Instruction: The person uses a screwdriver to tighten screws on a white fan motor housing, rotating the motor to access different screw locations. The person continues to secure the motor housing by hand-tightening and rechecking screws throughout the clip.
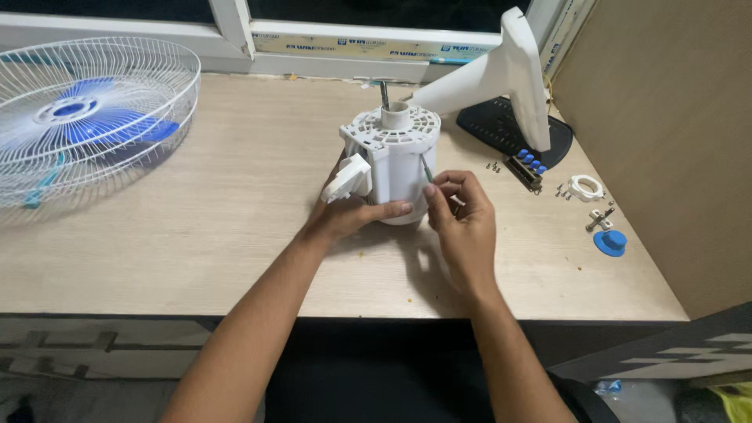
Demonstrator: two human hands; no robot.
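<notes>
The table (pixel 235 235) carries a fan grille (pixel 86 117) far left. Mid-table, the motor housing (pixel 395 160) stands upright, braced by the left hand (pixel 345 215) wrapped around its base, while the right hand (pixel 462 215) pinches a thin screwdriver (pixel 427 168) against its side.

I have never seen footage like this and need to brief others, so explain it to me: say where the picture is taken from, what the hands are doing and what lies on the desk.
The one picture comes from a camera worn on the person's head, looking down at their own bare hands. The left hand steadies a white plastic fan motor housing standing on the pale wooden desk. The right hand pinches a thin dark tool against the housing's side. At far left lies a white wire fan guard with blue blades inside. Behind the housing, a white fan stand is tipped over. To the right lie small screws, a white ring and a blue round cap.
</notes>
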